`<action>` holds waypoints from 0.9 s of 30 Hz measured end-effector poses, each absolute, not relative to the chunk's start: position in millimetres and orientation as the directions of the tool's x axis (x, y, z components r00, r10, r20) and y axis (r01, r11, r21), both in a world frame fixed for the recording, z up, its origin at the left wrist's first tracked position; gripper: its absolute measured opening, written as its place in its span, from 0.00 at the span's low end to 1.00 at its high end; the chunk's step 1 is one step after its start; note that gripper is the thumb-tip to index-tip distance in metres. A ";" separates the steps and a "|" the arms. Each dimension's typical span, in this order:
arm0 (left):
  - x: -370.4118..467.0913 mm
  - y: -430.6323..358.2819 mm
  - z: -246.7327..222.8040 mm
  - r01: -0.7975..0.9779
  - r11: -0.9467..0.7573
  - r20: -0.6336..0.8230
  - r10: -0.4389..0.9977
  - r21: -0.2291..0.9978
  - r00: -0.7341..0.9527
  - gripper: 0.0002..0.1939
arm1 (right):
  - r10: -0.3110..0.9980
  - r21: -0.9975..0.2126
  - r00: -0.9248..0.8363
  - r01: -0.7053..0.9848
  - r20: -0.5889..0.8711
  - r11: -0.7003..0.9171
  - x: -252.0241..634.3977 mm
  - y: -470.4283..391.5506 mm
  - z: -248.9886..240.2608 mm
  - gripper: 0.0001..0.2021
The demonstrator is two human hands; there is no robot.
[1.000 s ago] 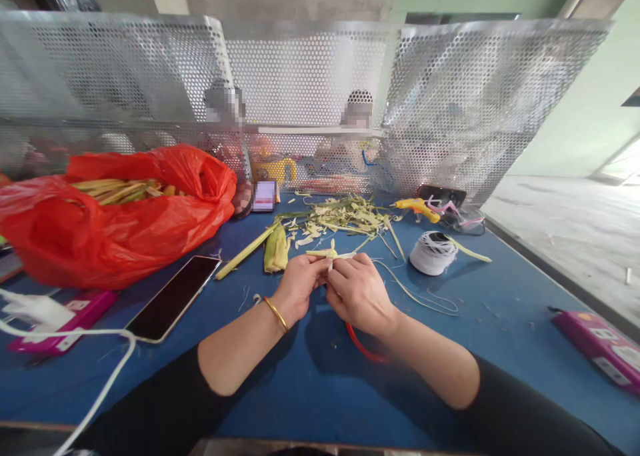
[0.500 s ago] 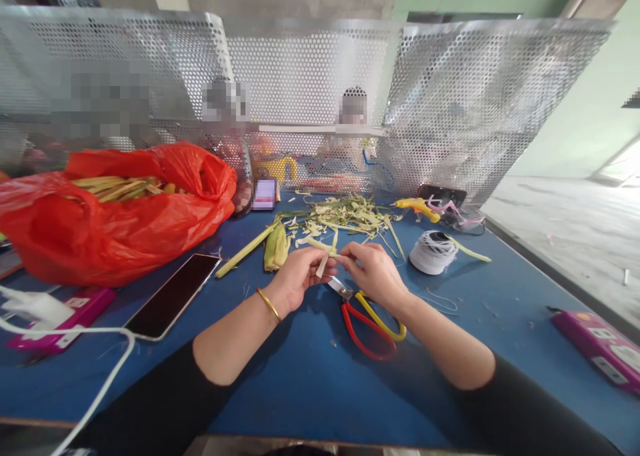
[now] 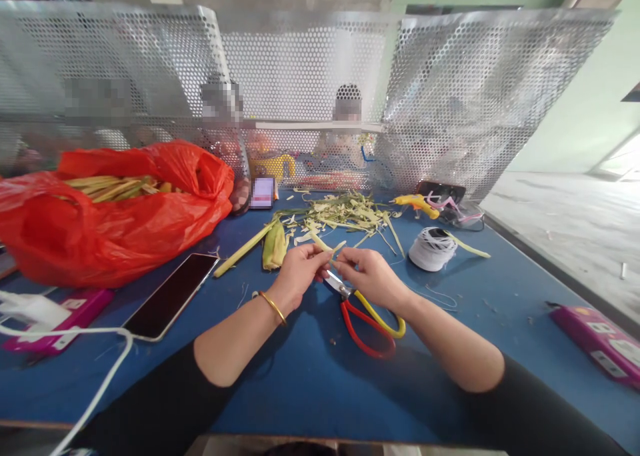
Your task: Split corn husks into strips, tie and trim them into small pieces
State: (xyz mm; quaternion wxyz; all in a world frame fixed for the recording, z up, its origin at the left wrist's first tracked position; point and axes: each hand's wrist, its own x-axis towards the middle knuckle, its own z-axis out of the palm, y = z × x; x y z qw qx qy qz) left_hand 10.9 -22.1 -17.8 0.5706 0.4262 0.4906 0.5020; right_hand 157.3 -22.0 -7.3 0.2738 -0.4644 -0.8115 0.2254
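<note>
Pale leaf strips (image 3: 320, 242) stick up from the fingertips of my left hand (image 3: 301, 269), which are pinched shut on them. My right hand (image 3: 369, 273) is closed close beside it, its thumb and fingers pinching at the same small piece. Fingers hide where the strips meet. Just under both hands lie scissors (image 3: 367, 328) with one red and one yellow handle, blades pointing away to the left. Beyond the hands is a heap of leaf scraps (image 3: 345, 211). A husk piece (image 3: 274, 248) with a long stalk (image 3: 244, 251) lies left of it.
On the left sits a red plastic bag (image 3: 125, 243) of stalks, with a phone (image 3: 173, 297) and a purple box (image 3: 85, 309) before it. At right are a white thread spool (image 3: 431, 251), a yellow glue gun (image 3: 417, 205) and another purple box (image 3: 600, 343). A perforated metal screen (image 3: 305, 63) stands behind.
My hands have drawn closer together. The strips, earlier crossed and spread with one end hanging down, are now mostly covered by my fingers. The view has shifted slightly.
</note>
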 end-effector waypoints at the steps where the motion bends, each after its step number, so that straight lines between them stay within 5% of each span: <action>1: 10.5 -22.2 -17.3 -0.160 0.138 -0.138 0.990 0.977 0.012 0.12 | 0.877 -0.624 -0.425 0.628 0.226 0.465 157.9 -21.9 -6.5 0.15; 6: 5.8 -21.9 -13.8 -0.143 0.222 -0.213 0.974 0.965 0.072 0.10 | 0.925 -0.604 -0.273 0.701 0.262 0.378 160.5 -19.7 -5.1 0.13; 13: 3.2 -24.0 -11.6 -0.104 0.310 -0.284 0.935 0.945 0.213 0.16 | 0.883 -0.724 -0.241 0.507 0.403 0.469 162.1 -14.3 -7.9 0.07; 27: 8.4 -25.2 -19.5 -0.099 0.260 -0.226 0.938 0.961 0.262 0.14 | 0.996 -0.993 -0.046 0.084 0.082 0.086 151.4 -11.9 -21.4 0.12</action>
